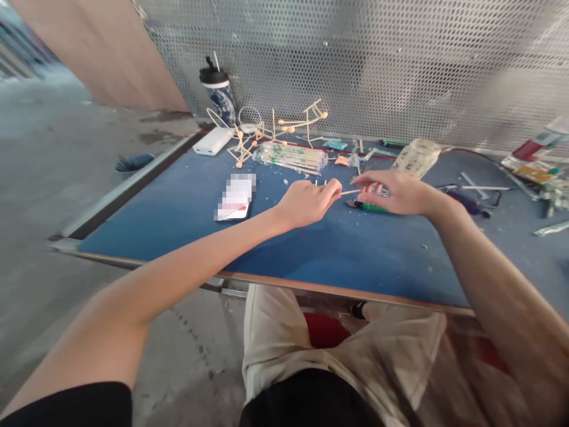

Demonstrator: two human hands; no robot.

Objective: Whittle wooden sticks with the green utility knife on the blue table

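My left hand (309,203) is closed, pinching a thin wooden stick (349,193) over the middle of the table. The stick points right, toward my right hand (393,191). There the fingers are curved and apart from the thumb, around the stick's far end; whether they touch it is unclear. Partly under my right hand lies a green utility knife (373,207). Behind my hands rests a clear plastic pack of wooden sticks (291,156). Farther back, several sticks joined by small yellowish balls form a frame (240,148), and another such structure (306,121) stands beside it.
A phone (235,198) lies left of my hands on the blue table (284,255). A white power bank (213,141) and a lidded tumbler (219,92) are at the back left. Plastic scraps and a red-labelled bottle (536,145) occupy the right. A perforated metal panel (355,65) borders the back.
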